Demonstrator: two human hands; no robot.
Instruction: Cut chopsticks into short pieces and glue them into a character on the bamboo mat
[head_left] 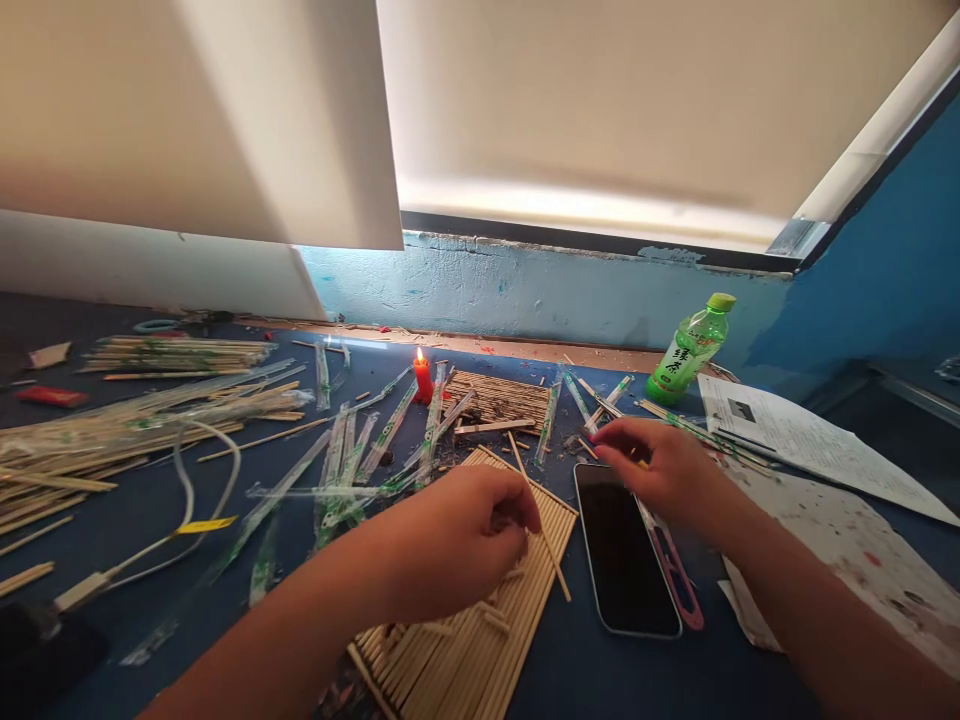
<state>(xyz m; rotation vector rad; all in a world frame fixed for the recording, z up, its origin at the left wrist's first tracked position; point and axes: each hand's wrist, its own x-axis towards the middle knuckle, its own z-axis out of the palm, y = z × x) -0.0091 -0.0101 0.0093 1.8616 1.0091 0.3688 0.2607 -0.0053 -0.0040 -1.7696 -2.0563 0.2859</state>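
My left hand [472,540] is over a flat panel of wooden sticks laid side by side [450,670], its fingers curled together. A loose wooden stick [551,555] runs diagonally by its fingertips; whether they grip it, I cannot tell. Short cut stick pieces [491,618] lie on the panel beneath this hand. My right hand [660,460] is closed in a pinch above the top end of a dark-screened phone [626,555]. What its fingertips hold, if anything, is too small to make out. A pink-handled tool [681,585] lies along the phone's right side, partly covered.
A lit red candle [424,380] stands behind the panel, near a smaller stick panel [499,400]. Torn clear wrappers [345,460] and bundled sticks [180,355] spread leftward, with a white cable [180,480]. At right are a green bottle [690,350] and printed papers [817,440].
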